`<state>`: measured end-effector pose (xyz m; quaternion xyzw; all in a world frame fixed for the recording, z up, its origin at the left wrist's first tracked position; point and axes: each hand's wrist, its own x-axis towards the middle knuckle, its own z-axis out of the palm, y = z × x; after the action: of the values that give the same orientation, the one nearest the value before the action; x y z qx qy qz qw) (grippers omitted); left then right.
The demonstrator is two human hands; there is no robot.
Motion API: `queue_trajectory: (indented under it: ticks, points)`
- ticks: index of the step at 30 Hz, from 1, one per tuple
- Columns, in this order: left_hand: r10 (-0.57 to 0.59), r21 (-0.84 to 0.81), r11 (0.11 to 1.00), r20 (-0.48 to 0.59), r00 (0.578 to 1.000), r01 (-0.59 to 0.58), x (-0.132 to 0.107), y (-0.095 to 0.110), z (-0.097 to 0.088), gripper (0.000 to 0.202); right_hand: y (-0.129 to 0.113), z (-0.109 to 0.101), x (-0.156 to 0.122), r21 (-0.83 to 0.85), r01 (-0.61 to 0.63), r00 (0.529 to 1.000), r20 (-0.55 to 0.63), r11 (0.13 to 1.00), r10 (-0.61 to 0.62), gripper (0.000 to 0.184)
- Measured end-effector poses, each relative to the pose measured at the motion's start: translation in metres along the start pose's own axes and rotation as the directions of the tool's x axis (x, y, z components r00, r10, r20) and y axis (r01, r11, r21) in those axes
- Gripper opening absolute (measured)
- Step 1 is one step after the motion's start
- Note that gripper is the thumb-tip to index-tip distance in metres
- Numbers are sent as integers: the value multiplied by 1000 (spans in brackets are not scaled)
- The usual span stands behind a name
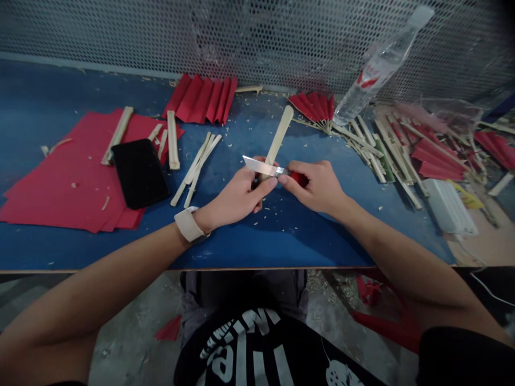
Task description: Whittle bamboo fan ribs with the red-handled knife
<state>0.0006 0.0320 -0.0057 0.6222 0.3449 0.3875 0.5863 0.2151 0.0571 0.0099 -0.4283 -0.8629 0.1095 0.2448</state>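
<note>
My left hand (241,195) is closed around the lower end of a pale bamboo strip (280,131), which points up and away from me. In my right hand (317,185) is a knife (261,166) with a red handle, gripped close to the blade. The blade lies across the strip, just above my left thumb, its tip pointing left. My right thumb and left thumb nearly meet below it. The lower end of the strip is hidden by my left fingers. Small shavings are scattered around both hands.
Red paper sheets (72,177), a black phone (140,172) and thin sticks (196,169) lie left. Behind are pleated red paper (203,100) and a small red fan (311,107). A water bottle (380,67), bamboo pieces (396,155) and a white box-shaped device (450,206) stand right. Metal mesh (249,43) backs the blue table (225,241).
</note>
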Motion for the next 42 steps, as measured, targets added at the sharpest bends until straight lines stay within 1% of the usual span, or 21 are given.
queue_trajectory:
  ticks: [5,10,13,16,21,25,28,32,37,42]
  points:
    - [32,0,999,-7,999,-32,0,-1,-1,48,1,-1,1,-4,3,999,-32,1000,-3,62]
    - [49,6,999,-35,998,-48,0,-4,-1,50,4,0,1,-4,27,1000,12,1000,-27,61]
    - [74,8,997,-41,996,-73,1,-7,-2,49,5,2,0,-27,26,1000,-6,999,-26,62]
    - [99,47,994,-55,994,-96,2,-7,-3,46,5,4,0,-47,9,999,-39,999,-11,63]
    - [144,161,979,-114,983,-124,0,-7,-3,34,3,5,-1,-42,4,1000,-14,999,-5,62]
    - [153,180,975,-133,979,-128,0,-7,-3,30,2,6,-1,-54,-2,999,-32,999,0,62]
    - [165,187,973,-140,976,-137,0,-6,-2,29,2,9,-2,-91,-18,997,-78,996,11,63]
    - [185,247,959,-175,967,-139,0,-5,0,30,2,13,-3,-137,-43,992,-127,990,26,62]
    - [178,258,959,-231,956,-116,0,-2,2,28,-1,18,-5,-141,-67,985,-165,988,43,61]
    - [180,266,957,-237,955,-114,1,0,2,32,-3,24,-5,-142,-110,978,-192,984,82,62]
